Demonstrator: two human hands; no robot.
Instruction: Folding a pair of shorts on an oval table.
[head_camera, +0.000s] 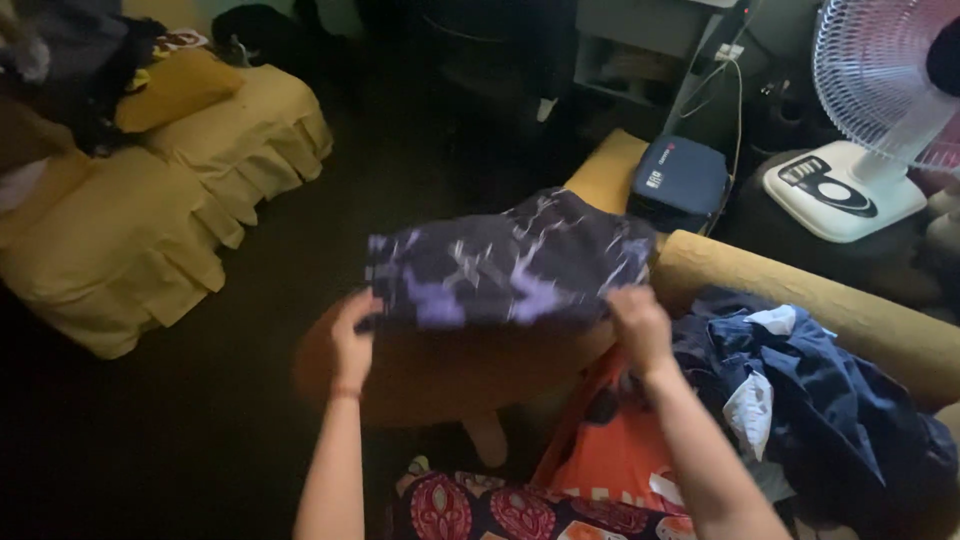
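Dim room, dark floor, a round brown table below us; over it we hold a folded dark cloth with purple-white marbling, flat and just above the tabletop. Our left hand pinches the near left corner; our right hand is clenched on the near right corner; both grasp the cloth, fingers curled under the hem. We judge the step to be folding: cloth looks already doubled, held level between the hands. Next move, as we read it, calls for keeping the edges square and finding a free spot to lay it; the tabletop under it looks bare.

Outward: orange garment just beside the right forearm, hanging near the table's edge; heap of navy clothes to the right, on a tan sofa, near enough to snag a swinging elbow. Patterned red-and-dark fabric at the bottom, close to us. Blue box on the sofa's far end; white fan beyond it. Well apart to the left, yellow-covered seats piled with dark things; not in the way.
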